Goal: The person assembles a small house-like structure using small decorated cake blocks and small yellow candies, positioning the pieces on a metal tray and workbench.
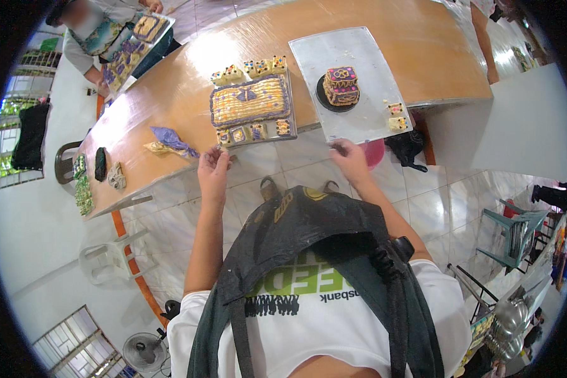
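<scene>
My left hand (214, 171) is at the table's front edge, by the near left corner of the board under a sheet cake (249, 102). Its fingers are bent together; whatever they hold, if anything, is too small to make out. Yellow and purple icing covers the cake, and small decorated cake squares (258, 130) line two of its sides. Just below the near edge of a pale tray (359, 129) is my right hand (351, 161), its fingers curled in a pinch. On that tray stands a small two-tier cake (342, 86) with dark and pink icing, on a round black base.
Purple and cream piping bags (172, 140) lie left of my left hand. At far left, a person holds a tray of cakes (146, 31). Green packets (82, 186) lie at the table's left end. A plastic chair (110, 255) and a fan (145, 351) stand left.
</scene>
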Demonstrator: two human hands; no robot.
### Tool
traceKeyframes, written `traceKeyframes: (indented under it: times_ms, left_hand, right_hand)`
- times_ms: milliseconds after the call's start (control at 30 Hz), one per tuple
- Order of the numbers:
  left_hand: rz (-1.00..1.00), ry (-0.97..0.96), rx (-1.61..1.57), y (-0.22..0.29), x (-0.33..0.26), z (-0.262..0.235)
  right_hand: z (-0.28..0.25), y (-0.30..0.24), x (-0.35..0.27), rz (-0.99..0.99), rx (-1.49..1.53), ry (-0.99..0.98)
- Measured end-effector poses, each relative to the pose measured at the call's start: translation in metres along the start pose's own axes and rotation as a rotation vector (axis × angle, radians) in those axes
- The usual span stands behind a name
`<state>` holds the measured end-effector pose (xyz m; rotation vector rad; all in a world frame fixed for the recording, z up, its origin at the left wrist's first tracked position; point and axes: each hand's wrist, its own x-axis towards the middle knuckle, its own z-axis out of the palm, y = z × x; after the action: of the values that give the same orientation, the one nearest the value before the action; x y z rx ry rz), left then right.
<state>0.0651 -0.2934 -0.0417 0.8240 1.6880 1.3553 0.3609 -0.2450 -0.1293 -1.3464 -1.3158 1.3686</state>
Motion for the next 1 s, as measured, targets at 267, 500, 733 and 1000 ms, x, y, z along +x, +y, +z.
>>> traceKeyframes:
  times_ms: [267,500,733,1000]
  left_hand:
    - [0.218,-0.055,0.186,-0.011,0.036,-0.041]
    - [0.145,-0.143,0.152,-0.016,0.059,-0.063]
    - [0.248,-0.188,0.366,-0.011,0.063,-0.063]
    - [0.496,-0.196,0.569,-0.006,0.058,-0.05]
  right_hand:
    - [0.075,0.001,0.004,-0.062,-0.102,0.217]
    - [0.097,0.002,0.007,-0.121,-0.198,0.305]
    - [0.106,0.009,-0.01,0.051,-0.056,0.352]
    - [0.14,-0.019,-0.027,0.145,0.28,0.022]
